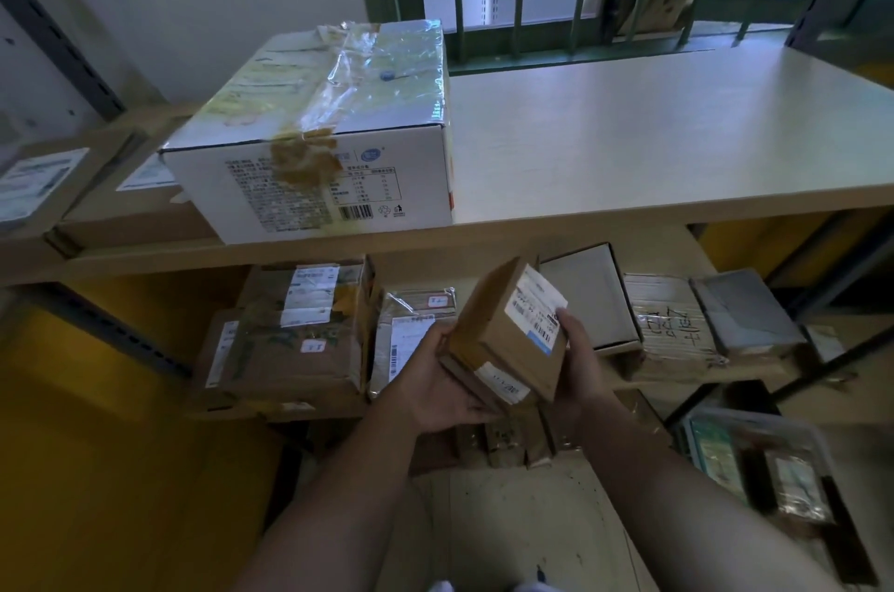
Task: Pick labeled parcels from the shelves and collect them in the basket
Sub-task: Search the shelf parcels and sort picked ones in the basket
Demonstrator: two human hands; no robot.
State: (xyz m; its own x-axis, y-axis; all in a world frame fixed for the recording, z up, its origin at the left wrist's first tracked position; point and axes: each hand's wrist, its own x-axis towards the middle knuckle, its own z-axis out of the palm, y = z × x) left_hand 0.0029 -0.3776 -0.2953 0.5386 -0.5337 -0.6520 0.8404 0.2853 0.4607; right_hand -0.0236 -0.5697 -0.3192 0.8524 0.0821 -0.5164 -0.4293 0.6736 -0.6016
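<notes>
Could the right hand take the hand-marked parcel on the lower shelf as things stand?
Probably not yet: the right hand grips the small box with the left hand; the parcel itself lies exposed.

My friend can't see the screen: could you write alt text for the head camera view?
A person's left hand and right hand hold a small brown cardboard parcel with white labels before a beige shelf unit. A large white taped carton sits on top; labelled brown parcels lie below.

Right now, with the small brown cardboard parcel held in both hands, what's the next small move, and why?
Probably swing the small brown cardboard parcel down-right toward the pale plastic basket: left hand and right hand grip it off the shelf, label showing.
</notes>
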